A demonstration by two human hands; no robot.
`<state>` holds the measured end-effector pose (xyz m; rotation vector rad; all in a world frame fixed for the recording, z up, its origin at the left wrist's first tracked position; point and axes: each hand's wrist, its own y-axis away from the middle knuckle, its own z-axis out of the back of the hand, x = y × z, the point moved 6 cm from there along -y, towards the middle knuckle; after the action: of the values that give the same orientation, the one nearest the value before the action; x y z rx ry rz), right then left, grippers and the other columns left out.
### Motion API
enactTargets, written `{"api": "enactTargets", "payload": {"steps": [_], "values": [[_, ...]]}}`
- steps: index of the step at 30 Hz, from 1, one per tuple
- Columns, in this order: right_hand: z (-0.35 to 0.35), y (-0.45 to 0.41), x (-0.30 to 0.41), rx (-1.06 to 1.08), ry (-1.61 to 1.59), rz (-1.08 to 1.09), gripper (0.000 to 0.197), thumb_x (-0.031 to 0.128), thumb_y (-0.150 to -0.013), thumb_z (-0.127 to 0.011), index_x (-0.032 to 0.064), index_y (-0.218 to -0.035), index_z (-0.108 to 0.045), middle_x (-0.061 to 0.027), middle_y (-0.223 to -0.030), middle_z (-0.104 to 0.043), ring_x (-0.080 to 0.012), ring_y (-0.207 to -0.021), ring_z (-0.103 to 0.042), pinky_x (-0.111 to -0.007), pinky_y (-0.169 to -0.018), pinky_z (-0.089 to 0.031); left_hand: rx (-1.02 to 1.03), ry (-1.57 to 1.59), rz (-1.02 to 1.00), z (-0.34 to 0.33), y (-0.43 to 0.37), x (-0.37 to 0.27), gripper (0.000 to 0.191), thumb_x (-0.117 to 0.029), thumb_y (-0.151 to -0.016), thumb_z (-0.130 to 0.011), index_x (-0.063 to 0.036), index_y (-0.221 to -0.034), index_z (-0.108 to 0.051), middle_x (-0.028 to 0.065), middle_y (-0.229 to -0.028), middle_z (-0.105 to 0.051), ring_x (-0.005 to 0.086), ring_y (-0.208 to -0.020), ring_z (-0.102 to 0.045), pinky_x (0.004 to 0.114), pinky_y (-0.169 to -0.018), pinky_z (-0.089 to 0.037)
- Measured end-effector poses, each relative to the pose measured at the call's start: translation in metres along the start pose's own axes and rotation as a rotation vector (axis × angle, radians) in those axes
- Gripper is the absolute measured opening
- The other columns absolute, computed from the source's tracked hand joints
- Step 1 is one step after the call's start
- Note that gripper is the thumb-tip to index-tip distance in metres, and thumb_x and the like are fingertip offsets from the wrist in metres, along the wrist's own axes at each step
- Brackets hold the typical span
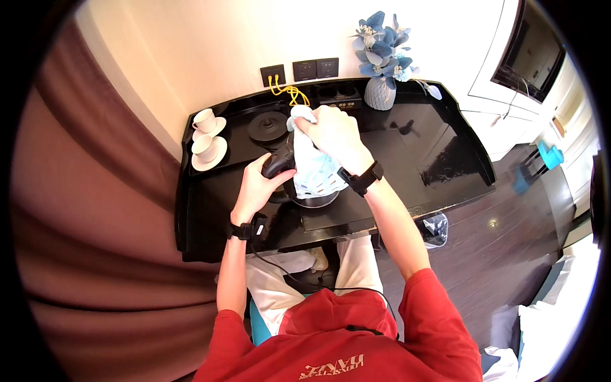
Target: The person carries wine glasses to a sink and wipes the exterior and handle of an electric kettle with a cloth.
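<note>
My left hand [260, 184] grips the black handle [279, 161] of what looks like an electric kettle, standing on the glossy black desk [353, 210]. A light blue patterned cloth [317, 174] hangs over the kettle's body and hides most of it; a round rim [317, 202] shows below the cloth. My right hand [329, 131] is closed on the upper part of the cloth, at the kettle's top. Behind my hands, a round black kettle base [268, 127] lies on a black tray.
Two white cups [205, 149] on saucers stand on the tray's left. A ribbed vase [380, 94] with blue artificial flowers [384, 47] is at the back. Yellow cables [292, 90] hang from a wall socket. A raised edge rims the desk; a brown curtain [110, 200] hangs left.
</note>
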<state>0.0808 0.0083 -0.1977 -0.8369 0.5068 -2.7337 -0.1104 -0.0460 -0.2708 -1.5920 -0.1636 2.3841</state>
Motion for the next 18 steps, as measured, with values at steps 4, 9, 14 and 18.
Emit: {"api": "enactTargets", "payload": {"steps": [4, 9, 14, 18], "values": [[0.007, 0.026, 0.003, -0.29, 0.14, 0.15, 0.042, 0.041, -0.095, -0.068, 0.0012, -0.081, -0.073, -0.0173, -0.085, -0.069, -0.0365, -0.078, -0.073, -0.046, -0.068, -0.058, 0.045, 0.005, -0.024, -0.002, -0.002, 0.0, 0.034, -0.022, -0.088, -0.083, 0.0047, -0.102, -0.068, 0.0035, -0.081, -0.068, 0.0095, -0.072, -0.057, 0.028, -0.067, -0.049], [0.005, 0.088, 0.026, -0.328, 0.099, 0.3, 0.021, 0.027, -0.095, -0.07, 0.0065, -0.094, -0.073, -0.0155, -0.092, -0.062, -0.036, -0.085, -0.068, -0.048, -0.083, -0.05, 0.005, 0.091, -0.076, 0.006, -0.009, -0.001, 0.043, -0.041, -0.104, -0.061, 0.0015, -0.104, -0.059, 0.0066, -0.078, -0.059, 0.0156, -0.072, -0.054, 0.031, -0.071, -0.045], [0.002, 0.081, 0.051, -0.333, 0.059, 0.492, 0.024, 0.029, -0.093, -0.072, 0.0052, -0.087, -0.073, -0.0116, -0.085, -0.062, -0.0331, -0.078, -0.068, -0.048, -0.067, -0.055, -0.158, -0.099, -0.107, 0.0, -0.032, -0.016, 0.046, -0.041, -0.11, -0.047, 0.003, -0.116, -0.059, 0.02, -0.081, -0.064, 0.0228, -0.071, -0.066, 0.043, -0.066, -0.05], [0.0, 0.025, 0.039, -0.096, 0.169, 0.28, 0.036, 0.038, -0.09, -0.071, 0.0026, -0.084, -0.075, -0.0195, -0.092, -0.072, -0.0392, -0.085, -0.073, -0.05, -0.076, -0.059, -0.145, -0.002, -0.162, -0.002, -0.026, -0.035, 0.046, -0.038, -0.11, -0.048, 0.0046, -0.121, -0.062, 0.0237, -0.083, -0.068, 0.021, -0.075, -0.07, 0.042, -0.064, -0.05]]}}
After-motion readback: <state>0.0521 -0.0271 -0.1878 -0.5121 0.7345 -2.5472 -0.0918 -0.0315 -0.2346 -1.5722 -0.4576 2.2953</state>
